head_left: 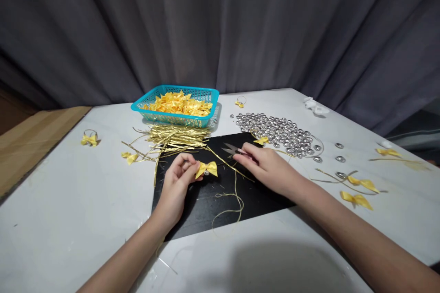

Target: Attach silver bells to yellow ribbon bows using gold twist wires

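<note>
Over the black mat (192, 215), my left hand (180, 176) pinches a yellow ribbon bow (208, 169) between thumb and finger. A small silvery bead shows at the bow's middle. To its right, my right hand (259, 165) is closed on a small pair of scissors (232, 149), their blades apart and pointing left toward the bow. Pinkish handles lie partly hidden under the fingers. A thin thread (237, 197) curls on the mat below the hands. Gold twist ties (178, 137) lie in a bundle just beyond my left hand.
A teal basket (161, 88) full of yellow bows stands at the back. Silver beads (285, 132) spread behind my right hand. Loose bows (357, 200) lie at the right, and a ringed bow (89, 139) at the left. Cardboard (44, 132) borders the left edge; crumpled tissue (316, 107) lies far right.
</note>
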{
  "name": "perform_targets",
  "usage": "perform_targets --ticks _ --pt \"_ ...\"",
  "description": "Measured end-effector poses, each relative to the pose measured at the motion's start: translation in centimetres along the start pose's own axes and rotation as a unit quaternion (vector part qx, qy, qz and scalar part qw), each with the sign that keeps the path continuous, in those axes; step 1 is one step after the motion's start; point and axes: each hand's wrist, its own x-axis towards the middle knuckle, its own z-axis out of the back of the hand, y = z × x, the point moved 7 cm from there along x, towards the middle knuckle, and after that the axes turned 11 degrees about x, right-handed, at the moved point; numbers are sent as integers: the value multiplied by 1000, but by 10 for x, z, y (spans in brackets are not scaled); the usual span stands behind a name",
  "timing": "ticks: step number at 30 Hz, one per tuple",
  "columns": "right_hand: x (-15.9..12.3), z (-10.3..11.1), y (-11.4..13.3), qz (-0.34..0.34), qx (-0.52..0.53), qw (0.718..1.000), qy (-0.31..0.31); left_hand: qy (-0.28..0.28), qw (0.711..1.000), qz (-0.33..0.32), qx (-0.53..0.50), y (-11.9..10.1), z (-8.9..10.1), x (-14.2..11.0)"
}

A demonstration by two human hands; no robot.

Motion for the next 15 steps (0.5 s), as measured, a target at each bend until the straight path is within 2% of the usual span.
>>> perform_targets --ticks 3,6,10,13,15 --pt "3 10 -15 -77 -164 983 34 11 1000 -15 20 -2 -1 1" --pt "2 10 -21 -106 -241 963 64 7 1000 -8 6 -1 1 1" --pt "0 9 -18 -109 -265 956 65 -4 1000 0 -8 0 2 0" --pt "-2 14 -15 -107 -267 957 27 -43 999 -2 7 1 7 1" --pt "-3 15 -9 -81 -244 966 -10 -65 998 -5 4 1 9 2"
